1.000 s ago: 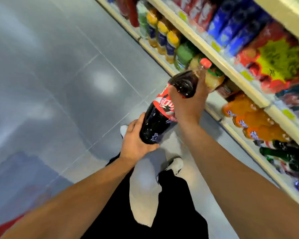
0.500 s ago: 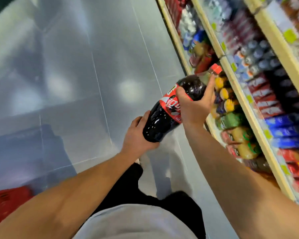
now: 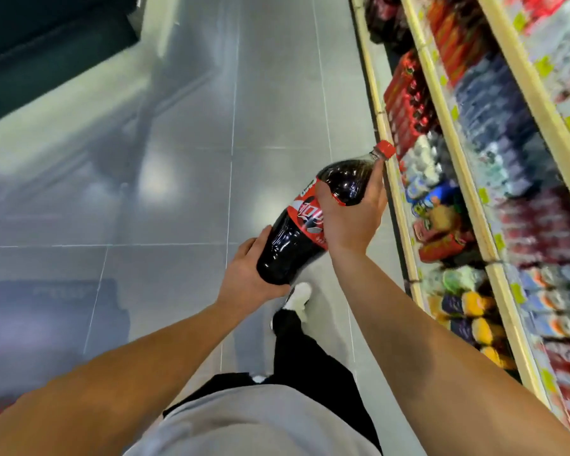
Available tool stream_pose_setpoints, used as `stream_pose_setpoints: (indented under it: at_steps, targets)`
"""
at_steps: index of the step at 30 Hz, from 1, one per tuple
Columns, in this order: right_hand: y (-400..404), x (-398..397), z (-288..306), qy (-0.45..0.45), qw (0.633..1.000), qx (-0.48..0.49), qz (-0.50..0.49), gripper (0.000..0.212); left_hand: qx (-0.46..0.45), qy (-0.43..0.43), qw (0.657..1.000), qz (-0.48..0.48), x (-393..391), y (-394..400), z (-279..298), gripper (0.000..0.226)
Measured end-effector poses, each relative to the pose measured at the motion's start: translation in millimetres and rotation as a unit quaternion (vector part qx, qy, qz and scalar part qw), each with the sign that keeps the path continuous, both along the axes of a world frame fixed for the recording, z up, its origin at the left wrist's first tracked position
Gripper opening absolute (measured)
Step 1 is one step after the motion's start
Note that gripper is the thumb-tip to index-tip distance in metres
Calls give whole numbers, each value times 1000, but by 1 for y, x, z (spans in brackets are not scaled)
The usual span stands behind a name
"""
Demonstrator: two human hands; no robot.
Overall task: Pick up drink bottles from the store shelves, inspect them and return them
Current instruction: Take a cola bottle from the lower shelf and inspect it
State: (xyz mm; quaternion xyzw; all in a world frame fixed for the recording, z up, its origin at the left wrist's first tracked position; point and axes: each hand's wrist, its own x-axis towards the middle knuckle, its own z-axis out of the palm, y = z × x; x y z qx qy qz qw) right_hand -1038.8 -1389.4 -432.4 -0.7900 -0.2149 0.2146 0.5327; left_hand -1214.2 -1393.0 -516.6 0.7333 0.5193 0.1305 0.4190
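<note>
Cola bottle is tilted over the aisle floor, cap toward the shelves at right. My right hand grips its shoulder, my left hand cups its base. Since a second ago the view swung; I am walking, inspection continues.

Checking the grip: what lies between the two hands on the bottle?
In the head view, the bottle's dark belly and red label span between left hand and right hand.

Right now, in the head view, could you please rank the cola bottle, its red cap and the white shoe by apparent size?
1. cola bottle, clearly largest.
2. white shoe, though it lies farther from the camera, so its true size is unsure.
3. red cap, smallest.
</note>
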Motion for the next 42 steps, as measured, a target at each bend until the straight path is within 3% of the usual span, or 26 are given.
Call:
stream_pose_setpoints:
  at_steps: [15,27,37,42]
  targets:
    - [353,141,14,26,999,14,17,96,27,15,999,18,144,348,14,119]
    - [652,256,21,10,998,12,-60,96,19,7,997,-73,253,673,26,120]
    - [862,425,0,-4,991,61,-115,95,29,9,993,-115,427,906,6,120]
    - [951,505,4,-20,988,42,-147,96,21,2,989,-143,508,1002,10,121]
